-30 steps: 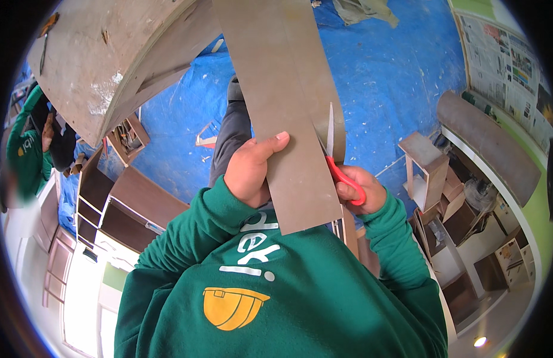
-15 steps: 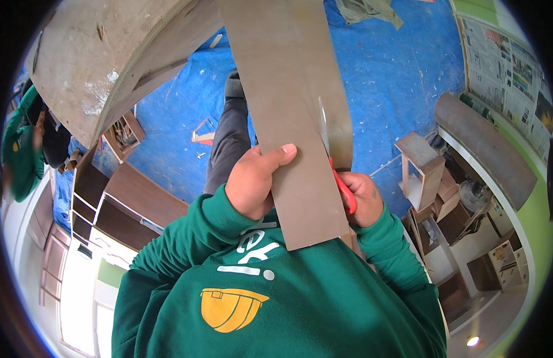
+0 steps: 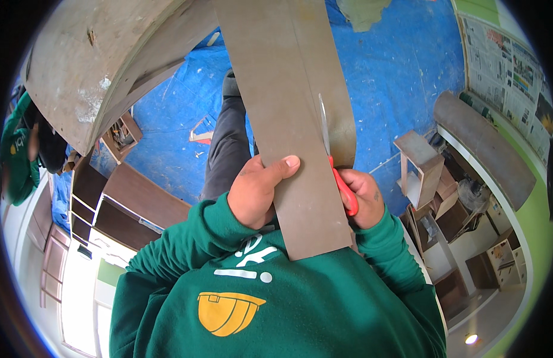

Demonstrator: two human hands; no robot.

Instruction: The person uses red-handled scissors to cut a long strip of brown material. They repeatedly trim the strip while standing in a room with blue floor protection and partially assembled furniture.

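Observation:
A long brown laminate sheet stretches from my chest to the far edge of the view. My left hand grips its left edge, thumb on top and fingers hidden underneath. On the right, my right hand is closed round the red handles of a pair of scissors. The scissors' blade lies along a cut in the sheet and points away from me. Right of the blade, the cut-off side of the sheet bends downward, apart from the strip in front of me.
Blue tarp covers the floor. A large curved wooden panel stands at the far left. Wooden cabinet pieces lie at right, below a rolled brown sheet. At the left edge is another person in a green top.
The sheet has come slightly nearer my chest, and my left hand has shifted a little down with it. The scissors stay in nearly the same place along the cut.

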